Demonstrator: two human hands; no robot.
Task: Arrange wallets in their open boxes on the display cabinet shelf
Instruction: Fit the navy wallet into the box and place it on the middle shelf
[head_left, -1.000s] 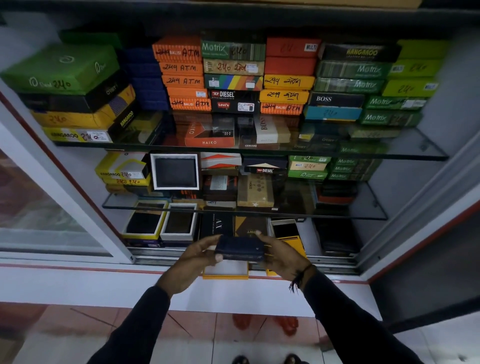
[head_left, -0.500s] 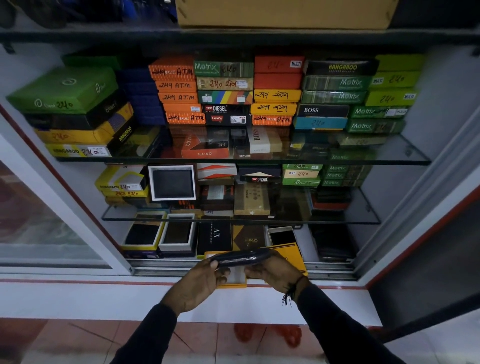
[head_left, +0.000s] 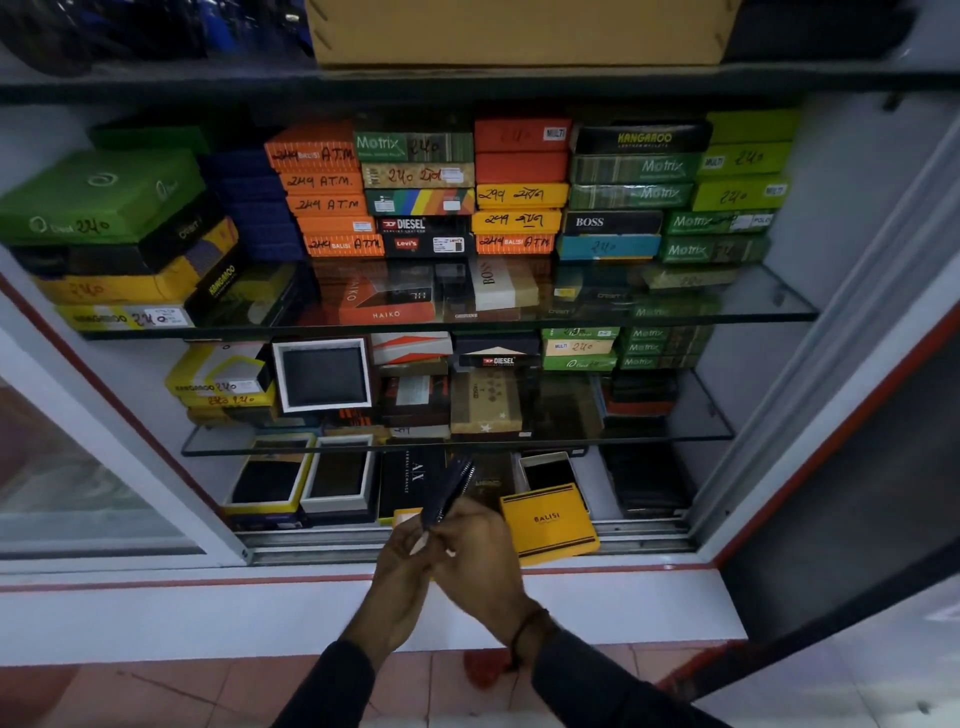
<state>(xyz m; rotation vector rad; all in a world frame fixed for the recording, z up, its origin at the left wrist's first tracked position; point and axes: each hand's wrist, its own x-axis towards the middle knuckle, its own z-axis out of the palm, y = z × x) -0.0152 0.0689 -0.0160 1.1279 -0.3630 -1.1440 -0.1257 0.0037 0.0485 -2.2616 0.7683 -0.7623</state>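
A dark blue wallet stands on edge, tilted, in front of the bottom shelf of the cabinet. Both hands grip its lower end: my left hand from the left, my right hand from the right and partly over the left. A yellow Balisi box lid lies just right of my hands at the shelf's front. A sliver of an open yellow box shows behind the wallet. Two open boxes with dark wallets, a yellow one and a white one, sit at the bottom left.
Glass shelves above carry stacked closed wallet boxes. An open white-framed box stands upright on the middle shelf. The sliding-door track runs along the cabinet's front; a glass door is at left, a dark door at right.
The wallet went from flat and horizontal between my hands to standing on edge, tilted up. My hands came closer together, and the view tilted upward a little.
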